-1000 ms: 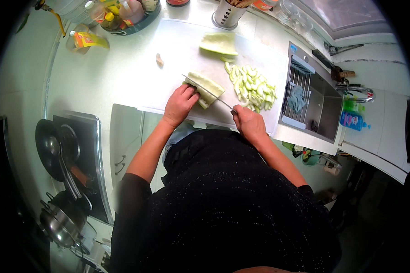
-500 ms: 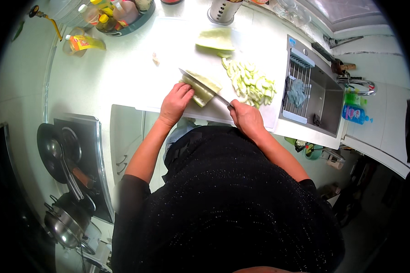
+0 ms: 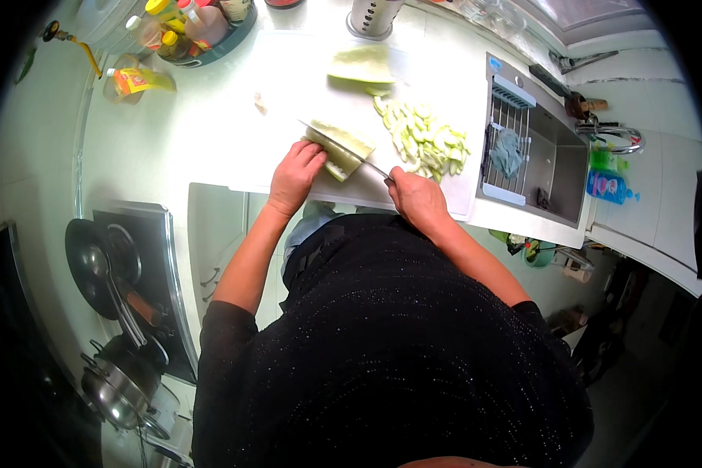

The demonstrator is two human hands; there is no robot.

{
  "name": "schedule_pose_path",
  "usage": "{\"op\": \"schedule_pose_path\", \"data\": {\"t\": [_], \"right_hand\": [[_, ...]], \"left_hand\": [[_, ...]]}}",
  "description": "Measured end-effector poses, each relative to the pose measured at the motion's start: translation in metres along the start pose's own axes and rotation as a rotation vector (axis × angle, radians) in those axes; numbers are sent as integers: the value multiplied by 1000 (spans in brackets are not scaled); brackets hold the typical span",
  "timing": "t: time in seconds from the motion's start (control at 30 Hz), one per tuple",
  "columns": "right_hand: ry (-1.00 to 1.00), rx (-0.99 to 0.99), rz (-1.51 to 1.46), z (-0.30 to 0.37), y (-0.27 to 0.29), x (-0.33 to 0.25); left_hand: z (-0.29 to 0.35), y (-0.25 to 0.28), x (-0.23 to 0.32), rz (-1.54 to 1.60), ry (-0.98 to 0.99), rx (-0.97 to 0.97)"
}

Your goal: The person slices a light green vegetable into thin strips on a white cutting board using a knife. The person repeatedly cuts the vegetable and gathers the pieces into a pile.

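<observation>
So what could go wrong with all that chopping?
The left hand has its fingertips close to the knife, so a slip of the blade might nick them. The pale green vegetable piece might shift under the knife. The cut slices spread near the board's right side, so a bump could push some off.

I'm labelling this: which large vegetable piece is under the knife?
The nearer piece, held by the left hand; the other large piece lies farther back on the board, untouched.
</observation>
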State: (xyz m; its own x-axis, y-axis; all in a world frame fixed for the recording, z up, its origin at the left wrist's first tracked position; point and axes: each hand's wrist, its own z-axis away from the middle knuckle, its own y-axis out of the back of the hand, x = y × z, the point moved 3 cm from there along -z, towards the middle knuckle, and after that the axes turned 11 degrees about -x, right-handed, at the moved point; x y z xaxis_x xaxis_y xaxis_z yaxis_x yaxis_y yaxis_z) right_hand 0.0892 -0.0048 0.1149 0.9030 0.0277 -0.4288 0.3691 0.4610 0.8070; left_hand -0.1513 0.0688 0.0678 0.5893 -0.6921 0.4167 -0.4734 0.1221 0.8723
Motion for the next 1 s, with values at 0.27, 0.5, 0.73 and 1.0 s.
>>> {"op": "schedule_pose_path", "data": {"t": [0.27,0.5,0.73,1.0], "right_hand": [[53,34,-23,-1,-2,0],[37,2,-48,-2,-1,0],[17,-43,-16,-6,0,-4],[16,-50,-52,-60,-32,-13]], "left_hand": [[4,-2,-1,19,-5,7],[5,-3,-3,16,-2,-5],[6,-3,-3,11,-18,5],[20,-7,-5,-57,-39,-33]]}}
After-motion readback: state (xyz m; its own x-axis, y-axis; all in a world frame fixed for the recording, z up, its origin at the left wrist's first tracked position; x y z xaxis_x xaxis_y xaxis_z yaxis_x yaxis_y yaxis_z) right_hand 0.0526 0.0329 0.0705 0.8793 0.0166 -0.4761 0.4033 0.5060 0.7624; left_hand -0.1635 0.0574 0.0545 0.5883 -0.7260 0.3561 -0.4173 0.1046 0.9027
